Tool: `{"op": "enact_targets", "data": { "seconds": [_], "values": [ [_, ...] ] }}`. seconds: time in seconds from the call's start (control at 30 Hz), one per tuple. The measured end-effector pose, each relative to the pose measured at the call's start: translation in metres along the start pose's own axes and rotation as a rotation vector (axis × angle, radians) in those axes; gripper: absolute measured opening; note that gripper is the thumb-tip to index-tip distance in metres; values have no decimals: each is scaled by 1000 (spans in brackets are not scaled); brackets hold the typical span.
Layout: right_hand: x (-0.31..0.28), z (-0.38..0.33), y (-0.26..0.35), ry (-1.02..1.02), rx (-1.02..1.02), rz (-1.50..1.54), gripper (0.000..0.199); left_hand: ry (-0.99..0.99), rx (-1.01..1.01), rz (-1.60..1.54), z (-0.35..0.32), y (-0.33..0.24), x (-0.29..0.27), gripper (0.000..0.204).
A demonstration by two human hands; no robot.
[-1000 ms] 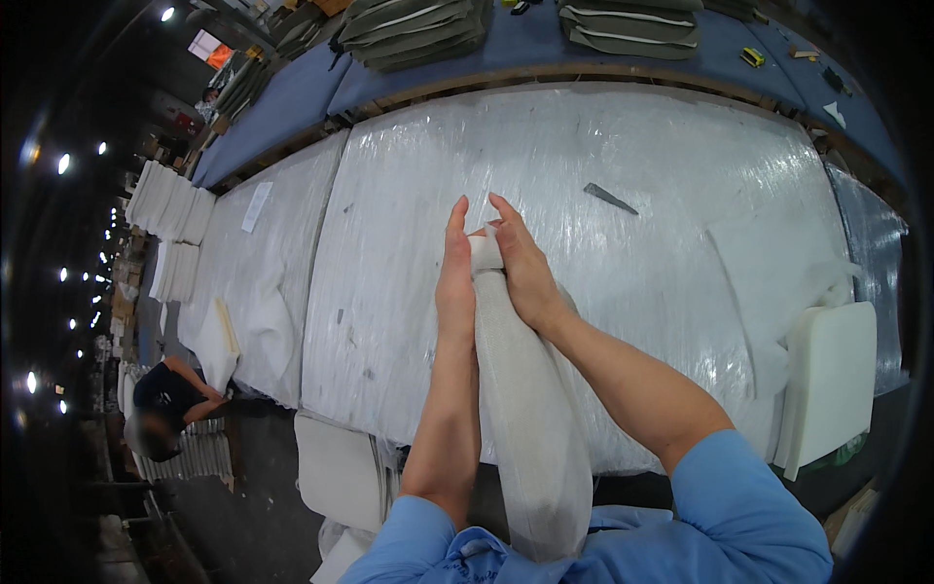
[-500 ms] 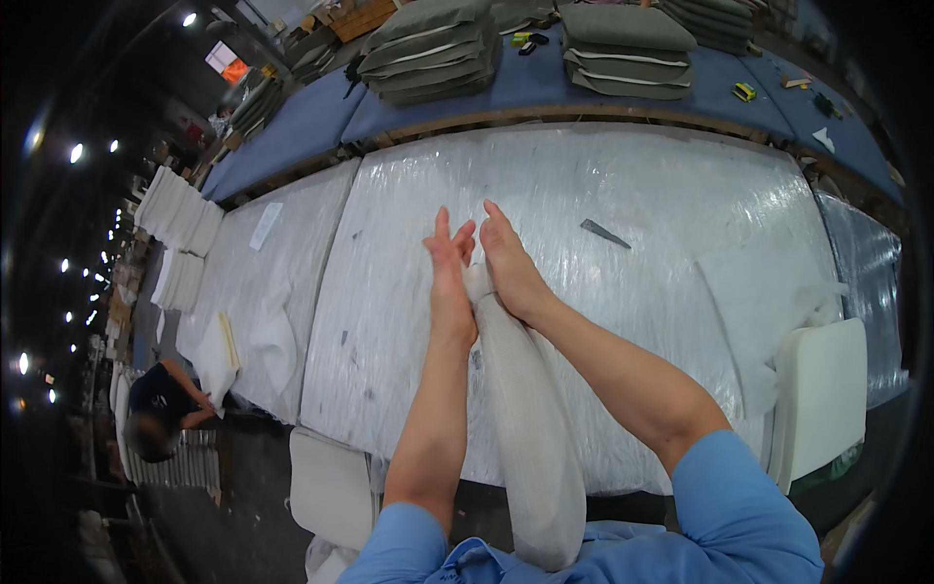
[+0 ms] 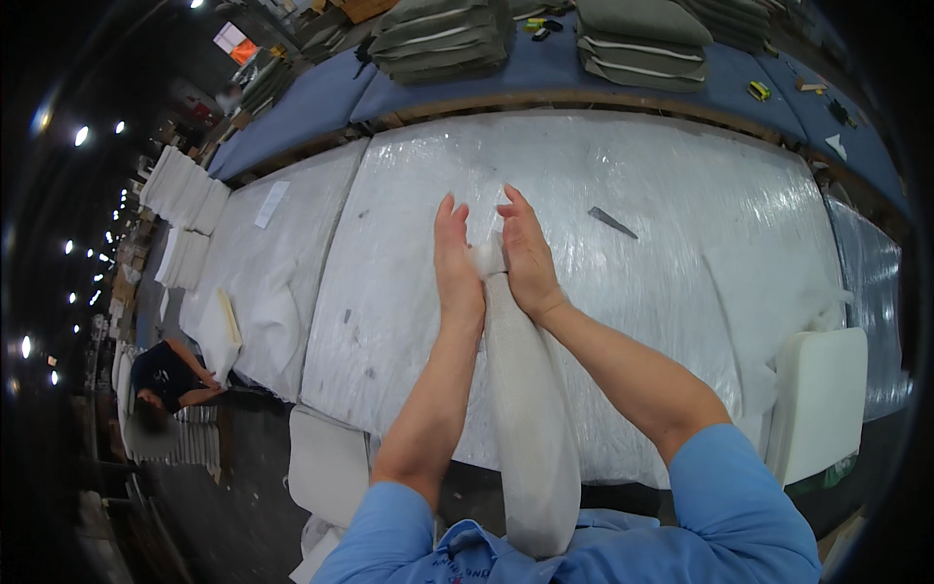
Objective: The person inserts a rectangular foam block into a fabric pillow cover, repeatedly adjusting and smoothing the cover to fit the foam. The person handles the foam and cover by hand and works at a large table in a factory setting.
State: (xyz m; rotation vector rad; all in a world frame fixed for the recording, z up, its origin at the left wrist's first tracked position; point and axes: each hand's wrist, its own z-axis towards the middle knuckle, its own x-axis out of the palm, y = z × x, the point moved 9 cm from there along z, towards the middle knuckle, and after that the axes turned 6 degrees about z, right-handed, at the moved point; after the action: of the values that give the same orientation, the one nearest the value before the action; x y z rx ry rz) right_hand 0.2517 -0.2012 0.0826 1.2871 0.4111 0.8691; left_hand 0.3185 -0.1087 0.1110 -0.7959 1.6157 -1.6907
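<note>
A long white cushion (image 3: pixel 533 419), seen edge-on in pale fabric, stands between my forearms and reaches from my shirt out over the table. At its far end a loose white flap (image 3: pixel 489 257) of the cover sticks out. My left hand (image 3: pixel 457 268) lies along the left side of that end, palm inward and fingers stretched out. My right hand (image 3: pixel 529 261) faces it from the other side, its fingers also extended. Both palms touch the cushion's end or the flap, and neither hand's fingers wrap round it.
Plastic film covers the table (image 3: pixel 428 195), with a dark grey strip (image 3: pixel 612 223) on it. White cushions (image 3: pixel 822 404) lean at the right and a white sheet (image 3: pixel 769 302) lies nearby. Grey-green stacks (image 3: pixel 642 44) stand on the blue bench. Another person (image 3: pixel 161 380) works at the left.
My hands have come apart at the fingertips, and the white flap between them now shows more. The view has tilted slightly; the cushion stays between my arms.
</note>
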Motion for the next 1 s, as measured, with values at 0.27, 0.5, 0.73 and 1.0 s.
{"op": "enact_targets", "data": {
  "seconds": [0.27,0.5,0.73,1.0],
  "values": [
    [9,-51,17,72,161,12,78,106,-60,-223,-60,41,-6,83],
    [5,-60,27,131,-189,-4,78,112,-88,130,-54,23,5,86],
    [-10,-64,12,176,-68,-60,80,160,-39,25,-79,18,10,87],
    [-11,-138,15,112,195,37,84,239,-5,85,-137,9,14,87]
  ]
}}
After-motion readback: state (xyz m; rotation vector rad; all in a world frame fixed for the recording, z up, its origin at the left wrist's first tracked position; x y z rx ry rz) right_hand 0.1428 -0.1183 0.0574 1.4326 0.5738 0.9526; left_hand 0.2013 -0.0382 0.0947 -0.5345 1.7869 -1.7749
